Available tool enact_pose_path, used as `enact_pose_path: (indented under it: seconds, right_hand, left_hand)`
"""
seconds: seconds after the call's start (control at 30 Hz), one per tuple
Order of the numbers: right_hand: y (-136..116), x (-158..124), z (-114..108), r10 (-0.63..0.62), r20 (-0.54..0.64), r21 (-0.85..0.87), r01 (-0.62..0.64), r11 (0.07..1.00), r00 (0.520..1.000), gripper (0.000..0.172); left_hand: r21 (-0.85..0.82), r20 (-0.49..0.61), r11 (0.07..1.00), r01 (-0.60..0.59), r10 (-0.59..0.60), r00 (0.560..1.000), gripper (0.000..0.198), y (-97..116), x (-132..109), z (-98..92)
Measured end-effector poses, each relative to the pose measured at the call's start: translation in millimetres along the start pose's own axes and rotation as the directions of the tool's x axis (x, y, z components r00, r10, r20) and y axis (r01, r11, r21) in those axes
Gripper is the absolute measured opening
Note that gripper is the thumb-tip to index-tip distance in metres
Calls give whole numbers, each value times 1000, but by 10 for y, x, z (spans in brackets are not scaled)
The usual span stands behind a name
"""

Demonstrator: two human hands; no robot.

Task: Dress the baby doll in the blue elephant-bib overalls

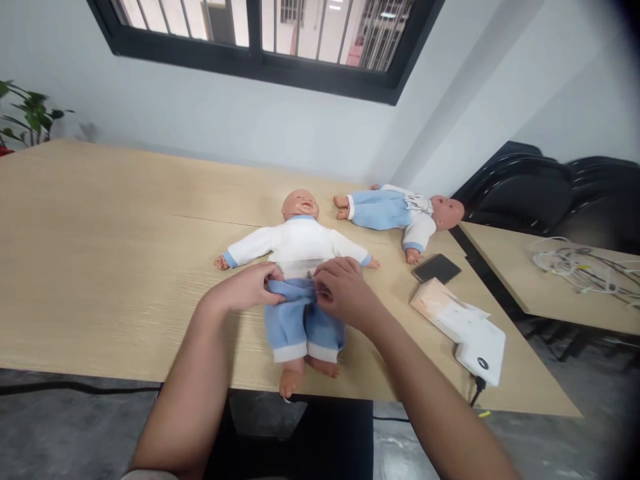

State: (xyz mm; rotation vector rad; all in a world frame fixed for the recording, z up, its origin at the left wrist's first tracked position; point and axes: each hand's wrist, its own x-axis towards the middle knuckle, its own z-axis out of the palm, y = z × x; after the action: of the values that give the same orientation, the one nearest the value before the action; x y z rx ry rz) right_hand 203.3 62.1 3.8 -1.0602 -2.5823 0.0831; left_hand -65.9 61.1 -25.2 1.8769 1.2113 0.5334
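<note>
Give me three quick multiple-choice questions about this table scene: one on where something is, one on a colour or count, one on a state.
1. Where does the phone lie?
A. right of the near doll
B. on a chair
C. on the floor

2. How many dolls are on the table?
A. one
B. two
C. four

3. How does the near doll lie?
A. face down
B. sitting up
C. on its back

Answers: 1 A, beside its right side; 2 B, the second doll lies behind; 3 C, face up, both hands at its blue trousers.

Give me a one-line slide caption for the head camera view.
Both hands, left and right, grip the blue trousers' waistband of a doll lying on a wooden table.
</note>
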Motion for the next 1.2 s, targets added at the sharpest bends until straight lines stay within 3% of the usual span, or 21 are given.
enact_pose_path:
  seconds: [0.07, 0.2, 0.33, 0.4, 0.5, 0.63, 0.77, 0.9, 1.0, 1.07, 1.13, 1.2]
  right_hand:
    - [-10, -101, 19, -10, -25, 5, 10, 1000, 1000, 14]
    - [-31, -294, 111, -23, -125, -44, 18, 999, 992, 12]
    - [-71, -428, 213, 82, -359, -49, -106, 993, 930, 16]
    - [-93, -445, 242, 127, -410, -43, -158, 986, 903, 14]
    - [-107, -391, 235, 118, -416, -80, -166, 983, 902, 15]
    - [-78, -173, 143, 80, -384, -88, -123, 989, 920, 15]
    - [-11, 210, 51, 154, -293, -43, -174, 984, 944, 16]
    - [98, 661, 60, 180, -190, -11, -185, 983, 965, 23]
    - [197, 916, 129, 149, -93, -17, -152, 988, 984, 25]
    - [248, 1017, 184, 147, 9, -47, -146, 988, 989, 24]
    - [277, 1069, 236, 153, 78, -56, -149, 987, 985, 25]
    - [282, 1083, 285, 160, 61, -34, -158, 987, 985, 26]
  left_hand:
    - [-19, 38, 998, 57, -56, 998, 19, -60, -20, -21]
    - [16, 22, 1000, -15, 14, 1000, 13, -39, -51, -36]
    - [-19, 23, 1000, -20, 21, 1000, 24, 100, -80, -36]
    - [-49, 46, 999, -16, 18, 999, 26, 157, -84, -32]
    - [-60, 55, 996, -63, 66, 996, 28, 191, -71, -15]
    - [-70, 16, 989, -132, 133, 991, 15, 150, -44, 23]
    - [-151, -167, 978, -144, 118, 979, 23, 48, 21, 46]
    - [-126, -409, 979, -160, 96, 907, 25, -115, 209, 73]
    - [-209, -618, 975, -81, -67, 783, 28, -285, 370, 104]
    - [-246, -687, 969, -21, -159, 709, 28, -384, 435, 114]
    - [-173, -711, 984, 51, -160, 685, 25, -434, 453, 114]
    - [-62, -756, 991, 115, -122, 642, 21, -421, 445, 111]
